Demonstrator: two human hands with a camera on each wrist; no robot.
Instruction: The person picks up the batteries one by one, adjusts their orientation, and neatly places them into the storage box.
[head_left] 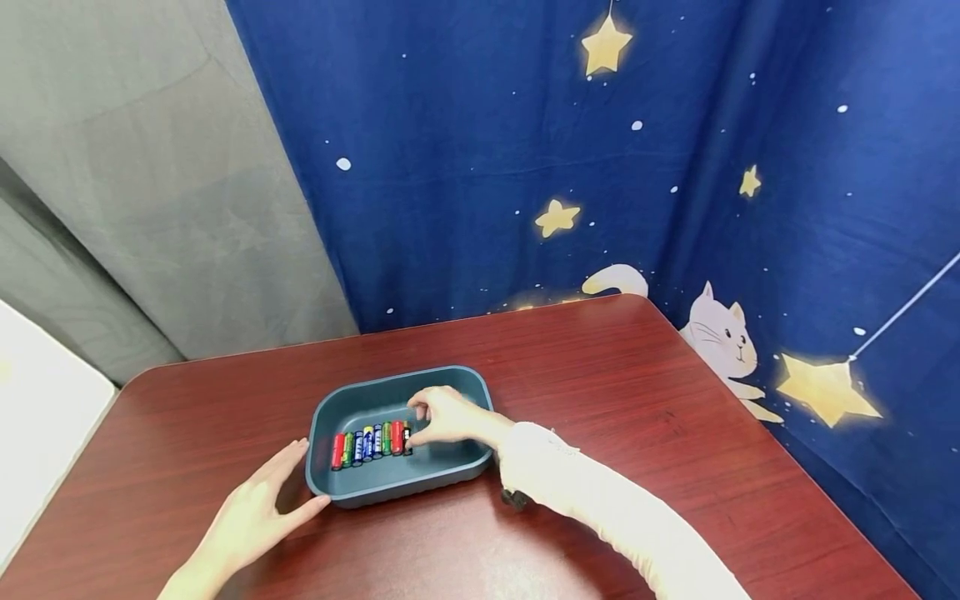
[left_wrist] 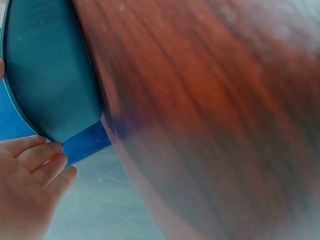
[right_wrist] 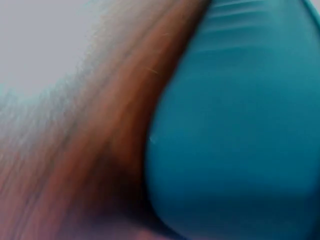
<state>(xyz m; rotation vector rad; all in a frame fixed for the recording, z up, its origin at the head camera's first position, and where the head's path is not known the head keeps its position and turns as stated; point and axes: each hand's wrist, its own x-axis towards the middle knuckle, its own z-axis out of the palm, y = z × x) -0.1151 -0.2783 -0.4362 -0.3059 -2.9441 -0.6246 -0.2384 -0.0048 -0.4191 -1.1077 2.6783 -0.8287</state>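
Observation:
A blue-green plastic bin (head_left: pixel 397 490) sits on the table, with a row of several batteries lying side by side on its floor. A red battery (head_left: pixel 338 452) is at the row's left end, blue and white ones (head_left: pixel 358 446) are in the middle, and a dark battery (head_left: pixel 407 437) is at the right end. My left hand (head_left: pixel 251 508) rests its straight, spread fingers and thumb against the bin's left end. Over the bin my right hand (head_left: pixel 448 415) reaches in, thumb at the dark battery and fingers apart from the thumb. The right wrist view shows only the bin's outer wall (right_wrist: pixel 235 130).
The dark red wooden table (head_left: pixel 600 375) extends on every side of the bin. Behind it hang a grey curtain (head_left: pixel 187 208) and a blue star-patterned curtain (head_left: pixel 465 167). A white surface (head_left: pixel 45 417) borders the table at left.

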